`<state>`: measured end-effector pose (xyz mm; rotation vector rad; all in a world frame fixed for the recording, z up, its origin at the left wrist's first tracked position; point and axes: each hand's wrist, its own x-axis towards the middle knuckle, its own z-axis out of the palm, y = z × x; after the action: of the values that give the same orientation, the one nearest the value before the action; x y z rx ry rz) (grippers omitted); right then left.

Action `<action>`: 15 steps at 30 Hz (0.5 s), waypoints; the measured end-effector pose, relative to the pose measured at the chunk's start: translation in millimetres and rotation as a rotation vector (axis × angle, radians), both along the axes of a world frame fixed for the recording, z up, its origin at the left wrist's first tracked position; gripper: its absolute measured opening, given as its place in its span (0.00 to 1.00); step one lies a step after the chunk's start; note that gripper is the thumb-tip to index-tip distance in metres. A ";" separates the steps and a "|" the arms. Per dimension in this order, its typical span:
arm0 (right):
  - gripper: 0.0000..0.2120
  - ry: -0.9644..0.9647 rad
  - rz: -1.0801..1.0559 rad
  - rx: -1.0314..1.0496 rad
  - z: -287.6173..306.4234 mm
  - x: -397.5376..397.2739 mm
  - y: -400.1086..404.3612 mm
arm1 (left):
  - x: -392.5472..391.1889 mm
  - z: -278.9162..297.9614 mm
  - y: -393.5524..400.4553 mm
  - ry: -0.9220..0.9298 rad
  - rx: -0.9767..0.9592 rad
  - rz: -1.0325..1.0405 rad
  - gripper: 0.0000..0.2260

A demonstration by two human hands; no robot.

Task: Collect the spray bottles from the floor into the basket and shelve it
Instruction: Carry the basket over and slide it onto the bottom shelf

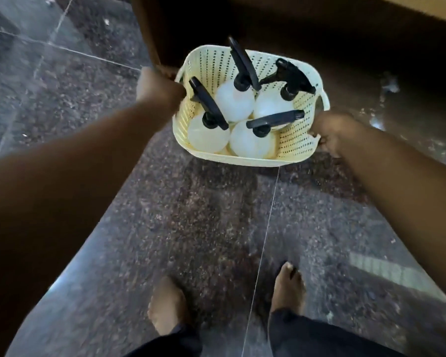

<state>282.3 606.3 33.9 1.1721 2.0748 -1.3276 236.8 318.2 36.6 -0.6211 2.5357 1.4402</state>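
You have one basket (298,146) holding four bottles (251,141), each with a black sprayer; two hands (157,86) and two bare feet (169,305) show.

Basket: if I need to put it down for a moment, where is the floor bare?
The floor between the basket and the feet is bare, as is the tile stretch beside the left hand. Inside the basket it is crowded: four spray bottles fill it. The dark recess behind is too dim to judge.
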 end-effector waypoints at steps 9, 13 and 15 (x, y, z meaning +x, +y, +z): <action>0.10 0.242 -0.011 0.262 -40.9 -130.1 46.4 | -124.2 -50.3 43.0 0.217 0.056 -0.021 0.10; 0.12 0.381 0.079 0.249 -48.5 -171.8 48.4 | -177.2 -59.8 52.7 0.260 0.027 -0.026 0.05; 0.12 0.468 -0.011 0.358 -55.4 -193.7 46.9 | -193.4 -65.4 55.4 0.308 0.103 0.022 0.11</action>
<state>88.5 653.1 -21.6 1.0811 2.7339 -1.3733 43.4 373.6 -28.9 -0.4412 2.6605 1.7843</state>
